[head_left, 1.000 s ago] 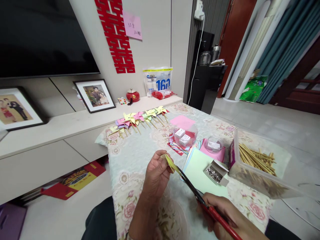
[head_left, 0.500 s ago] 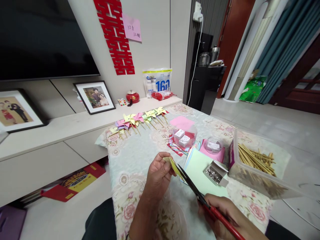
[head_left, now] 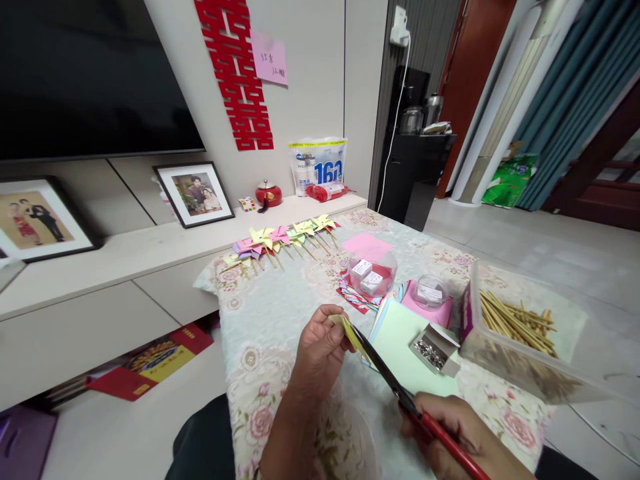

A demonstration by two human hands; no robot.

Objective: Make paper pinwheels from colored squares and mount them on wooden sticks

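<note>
Between the thumb and fingers of my left hand is a folded piece of yellow paper. My right hand is wrapped around the red handles of a pair of scissors. The dark blades point up and left, their tips at the folded paper's edge. Just beyond the blades lies a stack of pale green paper sheets. On it sits an opened small box of metal pins.
Several finished paper pinwheels lie at the table's far edge. A clear tub of thin sticks stands at the right. Round clear containers holding small white boxes sit on coloured paper. A floral cloth covers the table.
The scissor tips have moved slightly left, closer against the yellow paper's edge. The whole view has shifted a little. Both hands keep their holds.
</note>
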